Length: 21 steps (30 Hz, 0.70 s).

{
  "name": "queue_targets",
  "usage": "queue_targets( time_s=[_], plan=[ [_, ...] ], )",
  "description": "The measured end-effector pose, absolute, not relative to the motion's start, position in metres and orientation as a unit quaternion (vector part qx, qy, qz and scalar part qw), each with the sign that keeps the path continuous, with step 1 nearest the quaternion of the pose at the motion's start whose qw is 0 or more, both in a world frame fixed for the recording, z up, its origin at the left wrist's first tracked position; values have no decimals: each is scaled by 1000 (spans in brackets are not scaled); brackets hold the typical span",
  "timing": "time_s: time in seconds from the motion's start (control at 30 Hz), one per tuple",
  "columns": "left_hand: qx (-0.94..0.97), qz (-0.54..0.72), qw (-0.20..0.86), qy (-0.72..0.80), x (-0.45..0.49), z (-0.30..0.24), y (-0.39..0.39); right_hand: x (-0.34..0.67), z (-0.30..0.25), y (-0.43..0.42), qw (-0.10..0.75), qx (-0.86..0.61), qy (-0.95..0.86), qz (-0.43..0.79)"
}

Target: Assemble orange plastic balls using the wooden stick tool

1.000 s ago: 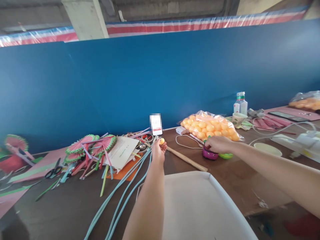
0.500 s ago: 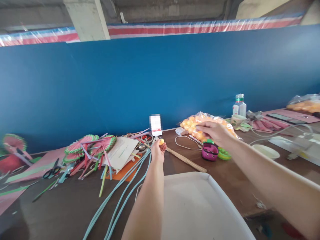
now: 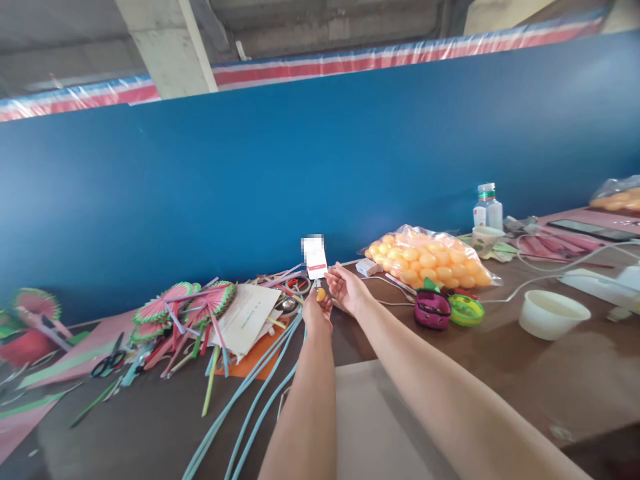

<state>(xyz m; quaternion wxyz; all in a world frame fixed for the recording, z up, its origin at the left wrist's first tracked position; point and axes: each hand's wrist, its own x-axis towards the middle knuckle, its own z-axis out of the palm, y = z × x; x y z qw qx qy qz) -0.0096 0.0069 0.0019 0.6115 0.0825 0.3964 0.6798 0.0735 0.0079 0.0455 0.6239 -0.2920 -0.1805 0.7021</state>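
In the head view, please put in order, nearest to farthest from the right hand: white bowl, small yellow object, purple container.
From the right hand:
1. Small yellow object: in the left hand.
2. Purple container: to the right.
3. White bowl: farther right.

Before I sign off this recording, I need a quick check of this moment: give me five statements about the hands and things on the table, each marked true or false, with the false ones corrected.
1. The left hand holds a small orange piece. True.
2. The bag of orange pieces lies beyond the purple container. True.
3. The right hand is inside the purple container. False: it is beside the left hand, apart from that container.
4. The scissors lie to the right of the white bowl. False: they lie far to its left.
5. The green container is just right of the purple one. True.
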Motion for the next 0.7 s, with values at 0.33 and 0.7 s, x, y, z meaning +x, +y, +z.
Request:
queue_targets(
  time_s=[0.33,0.7],
  plan=[
    [84,694,584,413,-9,3,3,81,19,15,623,-309,-190,693],
    [123,695,575,414,-9,5,0,81,19,14,608,-288,-229,703]
  ],
)
